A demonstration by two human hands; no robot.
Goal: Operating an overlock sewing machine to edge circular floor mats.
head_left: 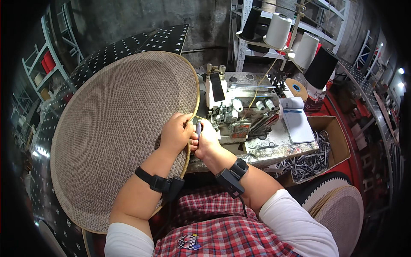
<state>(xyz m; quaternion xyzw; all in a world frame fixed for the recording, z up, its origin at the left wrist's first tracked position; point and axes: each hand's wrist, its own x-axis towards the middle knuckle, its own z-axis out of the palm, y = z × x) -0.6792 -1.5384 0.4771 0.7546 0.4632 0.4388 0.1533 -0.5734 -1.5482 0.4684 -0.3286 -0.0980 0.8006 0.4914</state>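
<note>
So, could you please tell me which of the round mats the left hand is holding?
It is the large mat on the left, gripped at its edge by the left hand; the other mats, stacked at lower right, are untouched.

Notepad (299, 128) near cardboard box (339, 141); tangled strips (306, 165) inside; shelving (241, 58) behind.

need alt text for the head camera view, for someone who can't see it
A person's left hand holds a large round mat by its edge, and the right hand grips a small grey-blue thing close by, beside a sewing machine. Thread cones stand beyond it, and a box of black-and-white strips is at right.
</note>
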